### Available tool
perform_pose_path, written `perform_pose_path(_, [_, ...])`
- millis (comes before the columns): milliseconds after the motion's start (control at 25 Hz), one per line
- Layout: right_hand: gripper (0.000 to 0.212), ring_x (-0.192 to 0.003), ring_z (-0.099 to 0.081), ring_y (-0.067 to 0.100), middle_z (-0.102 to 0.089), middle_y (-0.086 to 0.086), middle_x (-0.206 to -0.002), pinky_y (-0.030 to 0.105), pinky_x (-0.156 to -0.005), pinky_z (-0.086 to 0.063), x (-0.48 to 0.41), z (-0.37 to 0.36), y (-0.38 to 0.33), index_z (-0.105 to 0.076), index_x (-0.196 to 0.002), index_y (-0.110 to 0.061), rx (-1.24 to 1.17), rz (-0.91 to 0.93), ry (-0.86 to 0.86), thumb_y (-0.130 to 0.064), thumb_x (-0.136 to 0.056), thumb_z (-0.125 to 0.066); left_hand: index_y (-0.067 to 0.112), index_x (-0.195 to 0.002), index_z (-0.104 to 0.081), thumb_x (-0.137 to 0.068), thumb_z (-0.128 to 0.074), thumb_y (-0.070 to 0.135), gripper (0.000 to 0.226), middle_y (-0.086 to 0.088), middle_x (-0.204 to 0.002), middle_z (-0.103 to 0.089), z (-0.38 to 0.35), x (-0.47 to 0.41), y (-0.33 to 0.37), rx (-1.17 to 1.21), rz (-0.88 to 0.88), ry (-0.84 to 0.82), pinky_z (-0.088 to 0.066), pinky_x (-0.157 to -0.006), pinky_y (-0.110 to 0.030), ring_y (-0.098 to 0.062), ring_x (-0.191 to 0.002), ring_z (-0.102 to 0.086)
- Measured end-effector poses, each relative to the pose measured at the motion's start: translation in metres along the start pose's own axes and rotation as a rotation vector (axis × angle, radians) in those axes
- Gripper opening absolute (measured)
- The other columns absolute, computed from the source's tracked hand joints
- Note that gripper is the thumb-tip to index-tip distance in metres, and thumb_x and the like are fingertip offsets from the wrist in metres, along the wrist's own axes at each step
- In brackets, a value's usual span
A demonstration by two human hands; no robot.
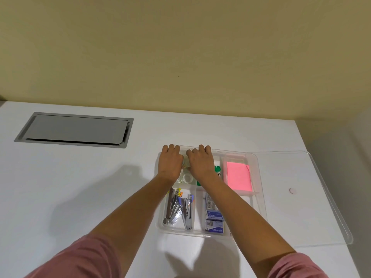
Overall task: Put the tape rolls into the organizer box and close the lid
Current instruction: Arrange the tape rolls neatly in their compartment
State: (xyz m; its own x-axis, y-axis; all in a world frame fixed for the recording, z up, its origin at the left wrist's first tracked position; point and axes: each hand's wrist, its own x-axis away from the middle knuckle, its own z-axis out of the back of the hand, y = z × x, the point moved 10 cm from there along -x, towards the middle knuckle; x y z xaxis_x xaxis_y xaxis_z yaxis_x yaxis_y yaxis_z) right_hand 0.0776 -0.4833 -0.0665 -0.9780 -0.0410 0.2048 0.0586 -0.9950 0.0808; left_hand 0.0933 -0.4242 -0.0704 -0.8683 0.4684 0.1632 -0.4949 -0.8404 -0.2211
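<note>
From the head view, both hands are down in the far-left compartment of the clear organizer box (259,173), so the step in hand looks like seating the tape rolls there; to do it well, I would lay each roll flat and low, below the rim, so that the lid (301,197), lying open on the table (80,187) just right of the box, can later swing over without catching. The left hand (169,163) and right hand (200,162) lie knuckles up, fingers curled down over the far wall; whether either pinches a roll I cannot tell, since the palms hide it. One clear tape roll (187,178) shows between the wrists, already resting inside that compartment, near the staplers (178,209)
</note>
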Motion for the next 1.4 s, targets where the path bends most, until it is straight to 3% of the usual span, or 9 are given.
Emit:
perform_pose_path(120, [0.031,-0.118,-0.046,0.028,-0.059,0.007,-0.121,0.037,-0.104,-0.03,0.003,0.004,0.0,-0.052,-0.122,-0.012,-0.049,-0.004,0.023,-0.016,-0.092,-0.054,0.019,-0.118,-0.064,-0.096,-0.054,0.03,0.026,-0.004,-0.124,-0.054,0.004,0.004,-0.003,0.042,0.018,0.017,-0.034,-0.101,-0.034,-0.023,-0.119,-0.046])
perform_pose_path(440, [0.04,-0.118,-0.047,0.026,-0.061,0.0,-0.123,0.038,-0.099,-0.028,0.025,-0.001,-0.017,-0.06,-0.12,-0.024,-0.133,0.2,-0.051,-0.039,-0.083,-0.067,0.023,-0.112,-0.068,-0.093,-0.057,0.033,0.023,-0.002,-0.118,-0.056,0.001,0.019,-0.011,0.063,0.063,0.001,-0.034,-0.099,-0.033,-0.021,-0.114,-0.049])
perform_pose_path(720, [0.034,-0.115,-0.048,0.026,-0.063,0.001,-0.116,0.039,-0.098,-0.029,0.022,-0.002,-0.022,-0.061,-0.112,-0.023,-0.094,0.239,-0.066,-0.039,-0.082,-0.067,0.022,-0.111,-0.068,-0.094,-0.057,0.032,0.023,-0.002,-0.118,-0.057,-0.005,0.021,-0.012,0.049,0.073,-0.017,-0.034,-0.1,-0.033,-0.021,-0.113,-0.05])
perform_pose_path(1000, [0.04,-0.114,-0.049,0.026,-0.064,0.002,-0.114,0.039,-0.097,-0.029,0.019,-0.005,-0.023,-0.063,-0.111,-0.021,-0.076,0.261,-0.056,-0.047,-0.081,-0.065,0.022,-0.107,-0.068,-0.095,-0.053,0.027,0.02,-0.002,-0.116,-0.058,-0.007,0.02,-0.011,0.037,0.089,0.002,-0.034,-0.099,-0.034,-0.022,-0.112,-0.05])
perform_pose_path(1400, [0.043,-0.113,-0.05,0.026,-0.066,0.002,-0.115,0.038,-0.097,-0.029,0.014,-0.007,-0.022,-0.062,-0.113,-0.018,-0.063,0.248,-0.042,-0.044,-0.079,-0.068,0.022,-0.108,-0.068,-0.095,-0.054,0.028,0.021,-0.002,-0.117,-0.058,-0.008,0.019,-0.012,0.024,0.095,0.007,-0.034,-0.1,-0.033,-0.021,-0.112,-0.05])
